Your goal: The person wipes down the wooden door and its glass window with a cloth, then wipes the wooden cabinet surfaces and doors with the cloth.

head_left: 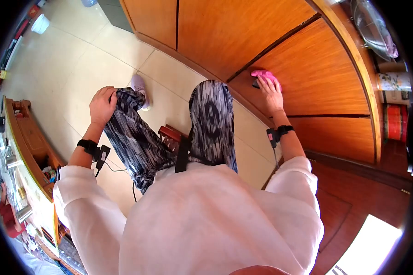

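Observation:
My right hand (271, 95) is at the brown wooden cabinet door (314, 75), fingers over a bunched pink cloth (265, 74) that lies against the wood. A small dark knob-like piece (255, 84) shows beside the fingertips. Part of the cloth is hidden under my hand. My left hand (103, 104) holds nothing and rests on my left knee, its fingers laid over the patterned black-and-grey trousers (137, 123). Each wrist wears a black strap with a small box and a cable.
Between my legs is a reddish-brown wooden stool (170, 135). Pale floor tiles (92, 59) stretch ahead. Cabinet shelves at the right hold a red tin (394, 123) and other items. On the left stands a wooden cabinet (34, 137); a white bucket (40, 24) is farther off.

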Demonstrator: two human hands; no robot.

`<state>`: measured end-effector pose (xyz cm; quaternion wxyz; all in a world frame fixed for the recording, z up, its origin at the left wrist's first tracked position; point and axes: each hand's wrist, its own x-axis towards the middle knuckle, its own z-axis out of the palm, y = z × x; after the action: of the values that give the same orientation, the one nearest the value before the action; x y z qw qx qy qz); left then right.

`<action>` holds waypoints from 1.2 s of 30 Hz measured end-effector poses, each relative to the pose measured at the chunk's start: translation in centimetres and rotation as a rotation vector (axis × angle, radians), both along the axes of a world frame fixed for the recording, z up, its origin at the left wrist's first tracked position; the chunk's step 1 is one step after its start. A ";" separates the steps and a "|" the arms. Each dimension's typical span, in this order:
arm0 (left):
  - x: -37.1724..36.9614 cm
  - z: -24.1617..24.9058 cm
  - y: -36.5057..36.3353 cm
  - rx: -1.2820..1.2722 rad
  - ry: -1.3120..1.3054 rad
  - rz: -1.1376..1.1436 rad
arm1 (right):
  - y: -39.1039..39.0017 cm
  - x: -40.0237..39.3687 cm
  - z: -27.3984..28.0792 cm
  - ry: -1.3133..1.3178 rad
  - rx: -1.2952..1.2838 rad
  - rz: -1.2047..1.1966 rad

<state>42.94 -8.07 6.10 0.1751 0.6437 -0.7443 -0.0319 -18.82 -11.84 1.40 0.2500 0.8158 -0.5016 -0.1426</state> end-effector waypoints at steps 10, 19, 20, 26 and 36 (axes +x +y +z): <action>-1.2 0.8 -0.9 0.058 0.068 -0.039 | -4.2 6.4 -3.0 -0.363 0.453 0.403; -1.0 1.8 -2.1 0.096 0.104 -0.022 | -13.4 10.7 -16.5 0.395 0.485 0.561; -1.0 1.8 -2.2 0.109 0.105 -0.007 | -14.0 11.1 -18.2 0.396 0.496 0.578; -0.9 2.3 -3.0 0.157 0.140 -0.039 | -18.7 18.0 -21.1 0.515 0.480 0.580; -1.3 2.6 -3.6 0.192 0.137 -0.097 | -24.4 28.4 -21.0 0.462 0.211 0.517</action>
<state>41.62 -11.71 8.74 0.1615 0.6170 -0.7543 -0.1553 9.57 -36.25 -19.63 0.2990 0.8833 -0.1914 -0.3060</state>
